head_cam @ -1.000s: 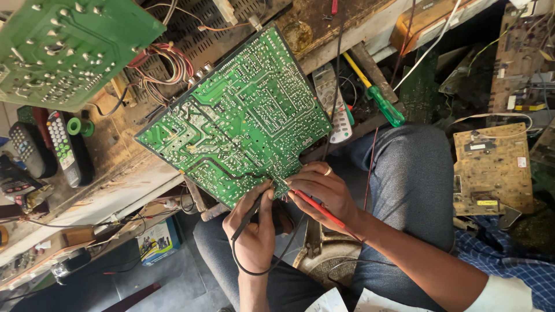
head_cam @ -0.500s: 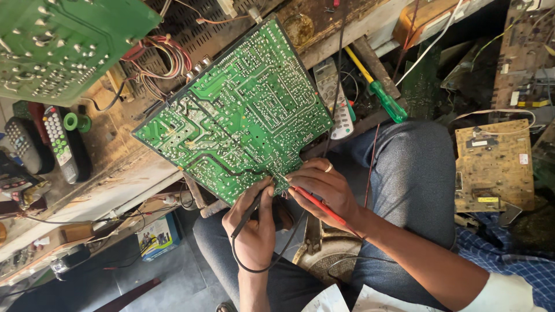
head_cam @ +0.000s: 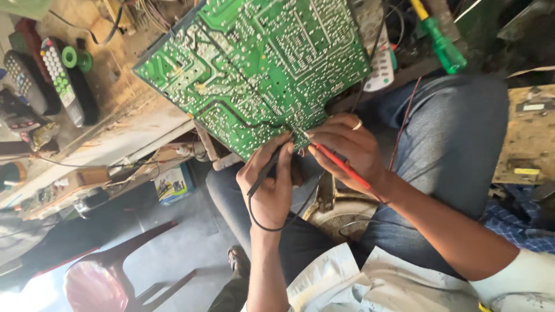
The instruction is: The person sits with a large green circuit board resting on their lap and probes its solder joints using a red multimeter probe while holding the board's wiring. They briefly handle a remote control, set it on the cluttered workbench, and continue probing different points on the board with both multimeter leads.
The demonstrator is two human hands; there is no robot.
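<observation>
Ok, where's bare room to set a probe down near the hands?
Bare floor lies between the red plastic chair and the knees. A pale strip of bench edge left of the green circuit board looks free. The bench by the remotes is crowded. The left hand and right hand fill the lap.

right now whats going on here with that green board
A seated person props a green circuit board over their lap. The left hand holds a black probe and the right hand a red probe, both tips at the board's lower edge. Remote controls lie on the bench to the side.
</observation>
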